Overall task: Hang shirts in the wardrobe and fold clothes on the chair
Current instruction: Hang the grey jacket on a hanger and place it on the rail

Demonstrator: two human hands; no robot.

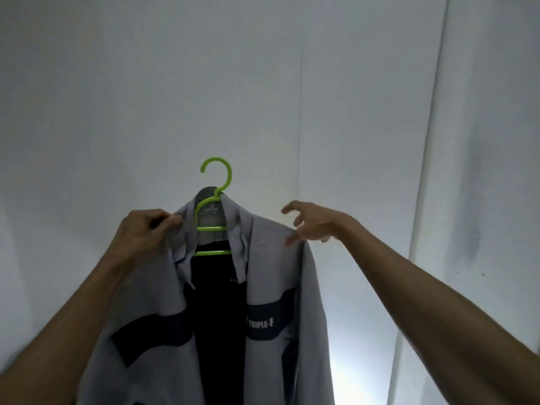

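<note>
Left forearm enters from the lower left corner and rises toward centre. The left hand [140,232] is raised at about mid-height, fingers curled, thumb and forefinger pinching the collar edge on the left shoulder of the shirt [292,270].

The shirt is light grey with a dark navy band across the chest and a dark inner lining visible down the open front. White lettering "TRIPLE-F" sits on the band on the right panel. The garment is draped over a lime-green plastic hanger [214,206]; the two crossbars show inside the open neck, and the hook stands upright above the collar, free in the air and not caught on any rail. Shirt and hanger are held up in front of a plain white wall [117,83], centred in the view, the lower part of the shirt running out of the bottom edge.

The right hand [309,222] is just beside the right shoulder of the shirt, fingers spread and loosely bent, grasping nothing; whether a fingertip touches the cloth at the shoulder seam cannot be told.

Far right: a vertical white panel edge [432,141], grey smudges on the surface beyond it.
</note>
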